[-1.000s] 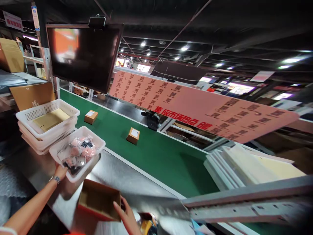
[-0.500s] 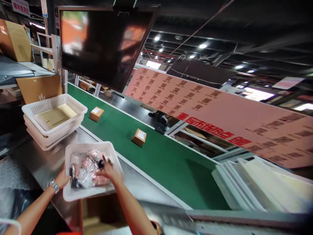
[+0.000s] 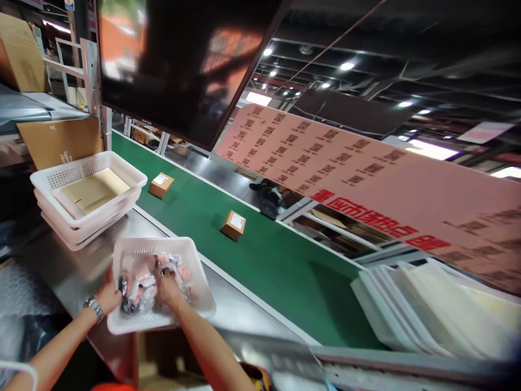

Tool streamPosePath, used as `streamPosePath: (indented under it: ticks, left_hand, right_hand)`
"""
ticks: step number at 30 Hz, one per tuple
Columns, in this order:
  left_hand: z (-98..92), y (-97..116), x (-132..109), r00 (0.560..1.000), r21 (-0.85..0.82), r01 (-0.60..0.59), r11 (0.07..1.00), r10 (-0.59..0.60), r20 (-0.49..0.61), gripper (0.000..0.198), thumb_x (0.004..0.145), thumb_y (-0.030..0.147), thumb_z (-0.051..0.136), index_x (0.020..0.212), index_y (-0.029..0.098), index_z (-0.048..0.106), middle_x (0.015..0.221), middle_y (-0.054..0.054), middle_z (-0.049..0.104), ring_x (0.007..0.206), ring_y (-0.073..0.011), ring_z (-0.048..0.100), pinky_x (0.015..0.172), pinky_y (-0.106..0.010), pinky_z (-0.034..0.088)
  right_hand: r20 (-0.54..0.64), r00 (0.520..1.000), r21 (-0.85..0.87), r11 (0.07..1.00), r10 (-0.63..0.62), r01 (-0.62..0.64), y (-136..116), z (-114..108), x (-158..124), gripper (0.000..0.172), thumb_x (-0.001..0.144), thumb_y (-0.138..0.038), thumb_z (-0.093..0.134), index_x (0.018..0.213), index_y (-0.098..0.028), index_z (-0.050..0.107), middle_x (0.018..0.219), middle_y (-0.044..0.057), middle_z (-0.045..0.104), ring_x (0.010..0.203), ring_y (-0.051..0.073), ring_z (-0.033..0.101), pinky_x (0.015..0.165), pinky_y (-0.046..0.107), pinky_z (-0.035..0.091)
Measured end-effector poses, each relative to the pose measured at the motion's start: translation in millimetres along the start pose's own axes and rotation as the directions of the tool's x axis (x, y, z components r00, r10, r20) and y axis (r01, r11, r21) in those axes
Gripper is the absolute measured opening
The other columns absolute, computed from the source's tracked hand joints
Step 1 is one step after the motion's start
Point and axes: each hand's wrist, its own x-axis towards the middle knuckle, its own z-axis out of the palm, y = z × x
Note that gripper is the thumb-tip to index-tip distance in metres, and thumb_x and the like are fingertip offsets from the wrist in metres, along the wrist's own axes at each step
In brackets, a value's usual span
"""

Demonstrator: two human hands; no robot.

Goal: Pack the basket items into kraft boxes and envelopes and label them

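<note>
A white plastic basket (image 3: 205, 293) sits tilted at the near edge of the metal table, over an open cardboard box (image 3: 157, 364). Clear plastic bags (image 3: 142, 290) with pink, white and black contents lie inside it. My left hand (image 3: 108, 293), with a metal watch on the wrist, is closed on the basket's left side. Down among the bags, my right hand (image 3: 167, 285) has its fingers bent around a bag; the fingertips are partly hidden and blurred, and the bag's contents are unclear.
Stacked white baskets (image 3: 87, 220) stand at left, with brown cardboard pieces in the top one. Beyond the table, a green conveyor belt (image 3: 277, 277) carries two small cartons (image 3: 233, 226). A monitor (image 3: 179, 70) and a pink board with codes (image 3: 366, 190) hang above; white trays (image 3: 391, 309) lean at right.
My right hand has moved left and deeper among the bags, its fingers now bent. Bags have shifted inside the basket, and the basket has moved slightly right. The camera view has shifted a little.
</note>
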Motion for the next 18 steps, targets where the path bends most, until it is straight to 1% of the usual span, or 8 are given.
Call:
streamPosePath:
  ticks: [2,5,7,10,12,14,16,18]
  left_hand:
    - [1.9,2,-2,0.996,0.092,-0.041,0.995,0.048,-0.081,0.106,0.085,0.02,0.064,0.177,-0.007,0.02,0.187,-0.033,0.025,0.178,-0.0438,0.019,0.147,-0.05,0.022]
    - [-0.2,8,-8,0.941,0.168,-0.237,0.957,0.269,-0.205,0.096,0.093,0.028,0.064,0.18,0.006,0.029,0.19,-0.026,0.024,0.179,-0.0466,0.006,0.146,-0.065,0.016]
    - [-4.5,15,-9,0.898,0.182,-0.381,0.907,0.409,-0.159,0.098,0.092,0.033,0.072,0.18,0.012,0.033,0.192,-0.023,0.019,0.179,-0.0477,0.003,0.145,-0.067,0.018]
    - [-11.0,31,-5,0.864,0.209,-0.5,0.841,0.501,0.052,0.121,0.076,0.034,0.089,0.181,0.017,0.033,0.192,-0.022,0.016,0.178,-0.0527,0.002,0.143,-0.07,0.017]
    - [-12.8,45,2,0.865,0.251,-0.502,0.828,0.478,0.155,0.129,0.069,0.034,0.093,0.182,0.023,0.031,0.193,-0.021,0.016,0.176,-0.0566,0.003,0.14,-0.077,0.017]
    - [-11.6,58,11,0.895,0.291,-0.439,0.85,0.387,0.221,0.14,0.062,0.035,0.1,0.183,0.029,0.03,0.193,-0.022,0.007,0.173,-0.0634,0.002,0.134,-0.084,0.022]
    - [-7.4,68,19,0.92,0.316,-0.359,0.878,0.276,0.28,0.155,0.048,0.037,0.109,0.182,0.035,0.03,0.193,-0.023,-0.004,0.169,-0.0707,-0.003,0.125,-0.091,0.028]
    - [-1.4,75,26,0.92,0.341,-0.317,0.885,0.201,0.335,0.167,0.034,0.037,0.114,0.18,0.041,0.033,0.192,-0.022,-0.008,0.167,-0.0746,-0.006,0.12,-0.096,0.027]
  right_hand:
    - [-0.023,0.999,0.028,0.999,0.023,-0.022,6,-10,-3,0.078,0.073,-0.007,0.075,0.15,-0.014,0.069,0.149,0.025,0.07,0.126,0.041,0.068,0.11,0.05,0.052]
    - [-0.071,0.997,0.09,0.996,0.031,-0.024,16,-26,-16,0.058,0.078,-0.007,0.071,0.134,-0.016,0.08,0.135,0.017,0.078,0.114,0.033,0.074,0.102,0.04,0.055]
    - [-0.122,0.992,0.138,0.99,0.022,-0.005,24,-40,-28,0.053,0.079,-0.006,0.067,0.129,-0.016,0.082,0.129,0.014,0.08,0.114,0.031,0.074,0.103,0.037,0.055]
    - [-0.24,0.971,0.219,0.975,0.022,0.032,37,-60,-51,0.054,0.082,-0.007,0.063,0.131,-0.016,0.082,0.134,0.015,0.078,0.122,0.031,0.074,0.11,0.038,0.056]
    - [-0.331,0.943,0.279,0.959,0.042,0.055,44,-70,-70,0.057,0.082,-0.009,0.062,0.136,-0.017,0.081,0.139,0.016,0.076,0.123,0.031,0.074,0.112,0.041,0.058]
    - [-0.41,0.909,0.328,0.941,0.066,0.08,49,-71,-94,0.058,0.081,-0.011,0.06,0.135,-0.02,0.08,0.14,0.016,0.075,0.125,0.031,0.074,0.113,0.043,0.059]
    - [-0.477,0.874,0.404,0.906,0.095,0.122,50,-62,-125,0.052,0.082,-0.017,0.061,0.129,-0.023,0.082,0.14,0.015,0.075,0.13,0.032,0.073,0.117,0.046,0.058]
    - [-0.506,0.851,0.52,0.837,0.142,0.169,47,-45,-160,0.043,0.082,-0.026,0.066,0.121,-0.024,0.085,0.139,0.015,0.076,0.133,0.035,0.072,0.118,0.048,0.058]
